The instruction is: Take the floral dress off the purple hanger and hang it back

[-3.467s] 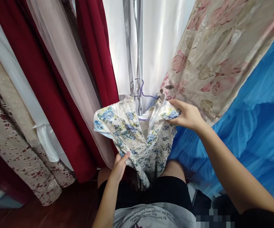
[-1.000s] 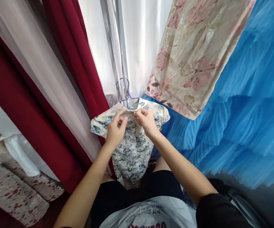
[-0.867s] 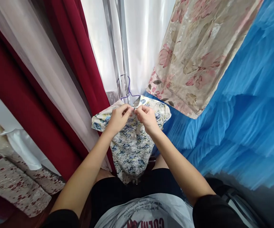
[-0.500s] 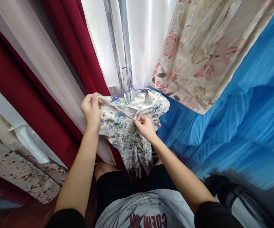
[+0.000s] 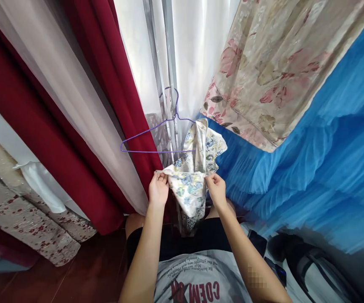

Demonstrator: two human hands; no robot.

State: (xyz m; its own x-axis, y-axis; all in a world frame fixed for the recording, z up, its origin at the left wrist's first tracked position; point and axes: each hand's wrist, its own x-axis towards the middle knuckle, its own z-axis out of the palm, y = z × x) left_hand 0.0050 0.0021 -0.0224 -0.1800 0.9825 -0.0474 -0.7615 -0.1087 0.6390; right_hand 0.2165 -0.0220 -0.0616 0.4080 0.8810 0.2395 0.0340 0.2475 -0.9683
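A white blouse with blue and yellow flowers [image 5: 190,193] hangs by one shoulder from the right arm of a purple hanger [image 5: 144,134]. The hanger's left arm is bare, and its hook hangs on a metal rack or post [image 5: 170,75]. My left hand [image 5: 158,188] is closed on the blouse's edge at the left, below the hanger's bottom bar. Fingers pinched, my right hand [image 5: 216,188] grips the cloth at the right. Between both hands the fabric is drawn out sideways, and its lower part falls toward my lap.
Dark red and white curtains [image 5: 119,105] hang at the left. A beige floral cloth [image 5: 264,75] hangs at the upper right, with a blue ruffled tulle fabric [image 5: 264,168] behind it. A black and grey object [image 5: 323,269] stands at the lower right, above the brown tiled floor.
The blouse's left shoulder has come off the hanger, baring its left arm. My left hand has moved right and down with the cloth; my right hand has shifted right and slightly down.
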